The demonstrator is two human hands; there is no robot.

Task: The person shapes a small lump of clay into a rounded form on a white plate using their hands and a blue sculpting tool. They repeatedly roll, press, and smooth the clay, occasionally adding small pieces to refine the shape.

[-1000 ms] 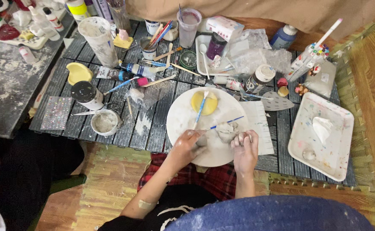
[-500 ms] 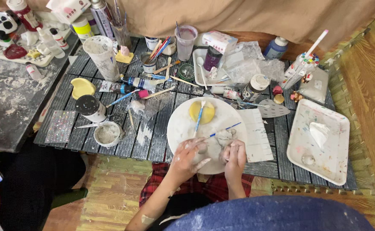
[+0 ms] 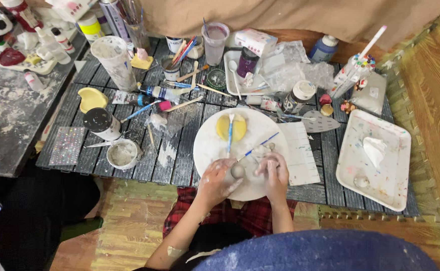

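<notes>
— Where is the clay?
— On the round white plate [image 3: 207,145], near edge of the dark slatted desk [image 3: 180,165]. A small grey clay ball [image 3: 237,171] sits between both hands.
— Left hand [image 3: 215,181]?
— Smeared white, grip pinching the ball, a thin blue-tipped brush [image 3: 256,148] slanting up from its fingers.
— Right hand [image 3: 275,173]?
— Cupped over a pale clay lump [image 3: 261,149]; grip curled, cannot tell how tight.
— Around them?
— Yellow paint patch [image 3: 223,128] with a blue brush [image 3: 229,133] across it; a spattered white tray [image 3: 353,165] off right.
</notes>
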